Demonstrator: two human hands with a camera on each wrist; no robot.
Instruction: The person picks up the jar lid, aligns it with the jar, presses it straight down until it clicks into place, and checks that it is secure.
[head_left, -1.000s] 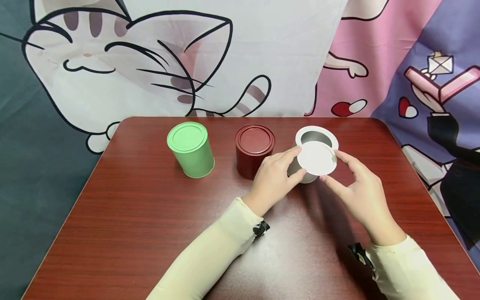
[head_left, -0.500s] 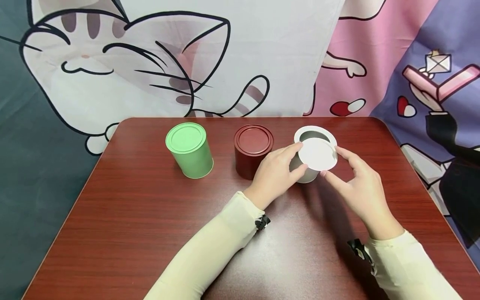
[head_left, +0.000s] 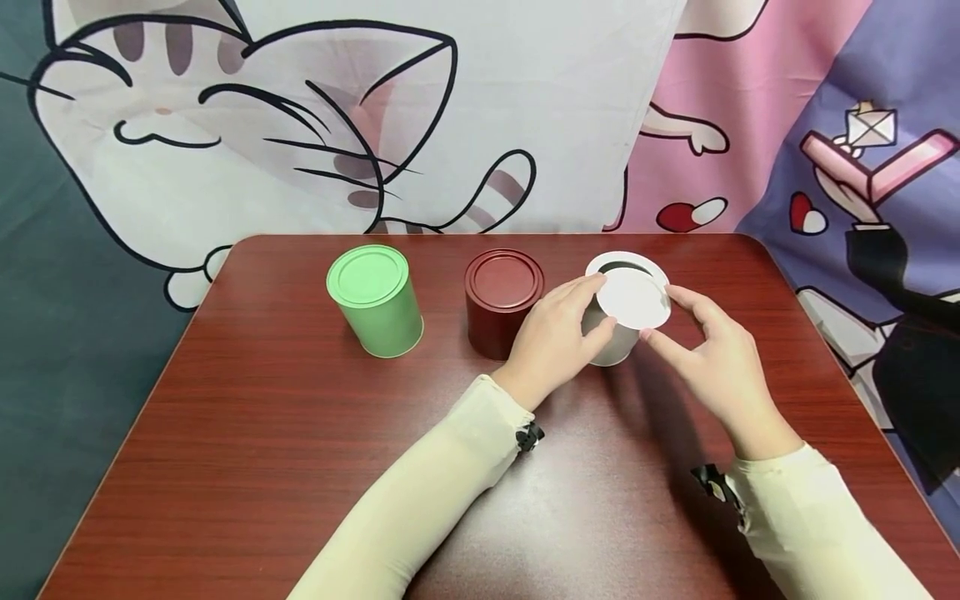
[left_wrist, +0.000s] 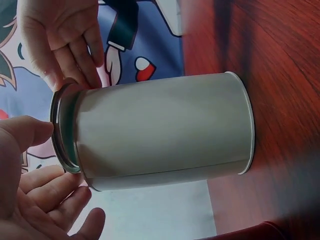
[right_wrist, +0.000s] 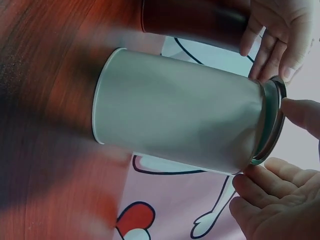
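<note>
A white round lid (head_left: 633, 298) overlaps the mouth of a pale grey-white can (head_left: 612, 348) at the table's far right. The left hand (head_left: 551, 337) pinches the lid's left edge between thumb and fingers. On the opposite edge, the right hand (head_left: 716, 358) pinches it the same way. In the left wrist view, the lid (left_wrist: 64, 130) sits slightly tilted right at the rim of the upright can (left_wrist: 165, 127). The right wrist view has a narrow gap between the lid (right_wrist: 274, 120) and the can's rim. A crescent of the can's opening shows behind the lid.
A dark red lidded can (head_left: 501, 321) stands just left of the white one, partly behind the left hand. Farther left is a green lidded can (head_left: 378, 304). All stand near the back edge of the brown wooden table (head_left: 300, 467). A printed cloth (head_left: 570, 100) hangs behind.
Both hands have carried the lid away from the person, farther over the can's mouth. Less of the opening shows than before. The cans have kept their places on the table.
</note>
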